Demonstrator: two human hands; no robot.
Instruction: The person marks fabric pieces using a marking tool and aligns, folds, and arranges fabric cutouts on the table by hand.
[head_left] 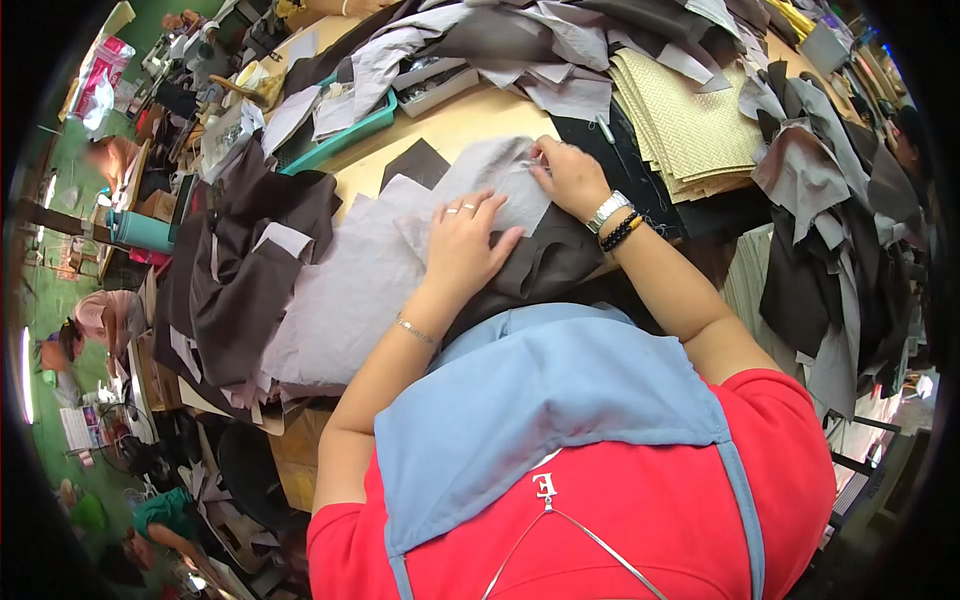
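You have a blue-green tray [345, 137] ahead. Off to your left are a blue-green bottle [146, 232] and a person [103, 314].

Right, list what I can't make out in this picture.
All in the head view:
- What, if anything, is between the right hand's fingertips: its curled fingers hide it.
- The left hand's palm: turned down, hidden by the hand's back.
- The teal tray's full contents: cloth pieces cover part.
- The print on the wall sheet: too small.
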